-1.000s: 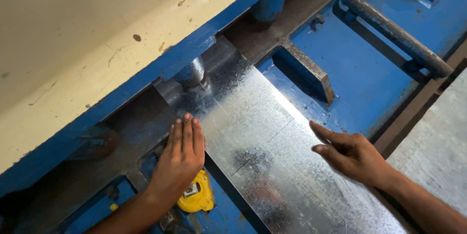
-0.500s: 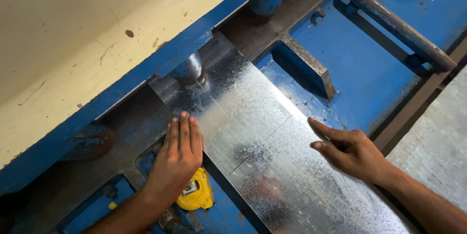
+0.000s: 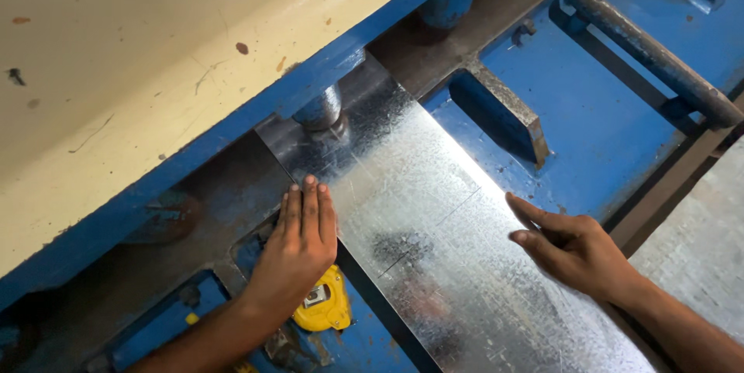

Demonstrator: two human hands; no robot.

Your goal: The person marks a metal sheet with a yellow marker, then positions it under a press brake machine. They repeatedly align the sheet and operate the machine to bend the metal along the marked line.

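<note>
At the far left, the cream-coloured upper body [image 3: 132,70] of a shearing machine is seen, edged below by a blue beam [image 3: 232,136] that runs diagonally up to the right. Below it, the left hand [image 3: 298,245] is laid flat, palm down, with its fingers [image 3: 310,206] straight and pressed together; the fingertips are set against the left edge of a galvanised metal sheet [image 3: 434,233], and nothing is pinched or gripped. Just under the wrist, a yellow tape measure [image 3: 324,307] lies on the blue machine bed, partly covered by the hand. The sheet stretches diagonally from the lower right up under the beam, where a round steel hold-down [image 3: 319,109] stands on or just above its far end; whether contact is made cannot be told from this angle. Further right, the right hand [image 3: 577,249] is held at the sheet's right edge, its fingers extended and loosely together, resting against the metal without closing around it. Beyond it, a grey steel block [image 3: 508,105] and a dark round bar [image 3: 651,51] are seen on the blue table [image 3: 604,132].
</note>
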